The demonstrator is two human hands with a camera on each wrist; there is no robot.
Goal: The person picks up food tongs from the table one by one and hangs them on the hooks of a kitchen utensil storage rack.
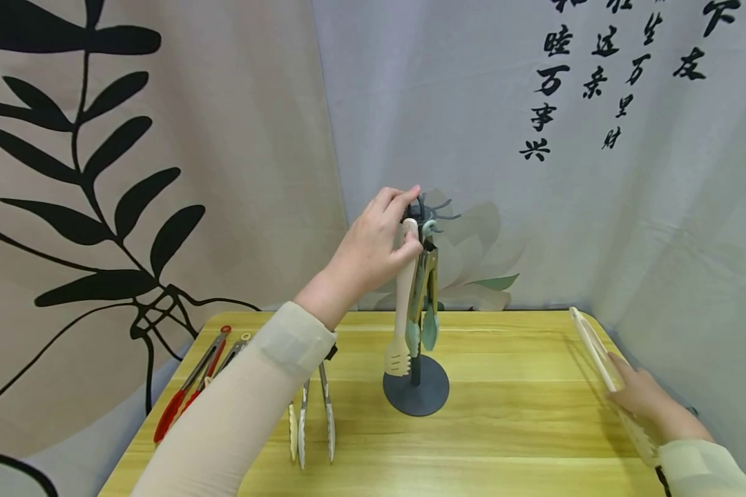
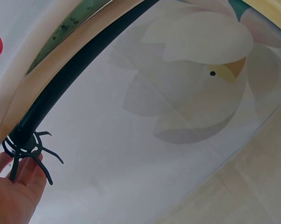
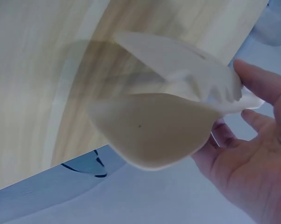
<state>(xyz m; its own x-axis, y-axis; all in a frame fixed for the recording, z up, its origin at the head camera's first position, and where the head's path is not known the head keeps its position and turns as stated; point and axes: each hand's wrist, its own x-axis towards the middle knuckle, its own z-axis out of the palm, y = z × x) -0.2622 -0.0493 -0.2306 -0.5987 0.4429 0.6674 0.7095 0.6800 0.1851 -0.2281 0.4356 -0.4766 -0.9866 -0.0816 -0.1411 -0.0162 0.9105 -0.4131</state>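
My left hand (image 1: 376, 238) grips the hooked top of a dark utensil stand (image 1: 416, 386) near the table's middle. In the left wrist view its fingers reach in among the hooks (image 2: 48, 154). Pale cream tongs (image 1: 400, 314) hang from the stand beside my thumb, their toothed end downward. Behind them hang metal tongs with green tips (image 1: 431, 328). At the table's right edge, my right hand (image 1: 649, 404) holds another pair of cream tongs (image 3: 154, 130) slanted; the right wrist view shows their two broad scoop ends spread apart, thumb above and fingers below.
Red-tipped tongs (image 1: 170, 414) lie on the wooden table (image 1: 510, 428) at the left, partly behind my left sleeve. Metal tongs (image 1: 329, 414) with pale tips lie nearer the middle. A printed curtain (image 1: 447, 103) hangs behind the table.
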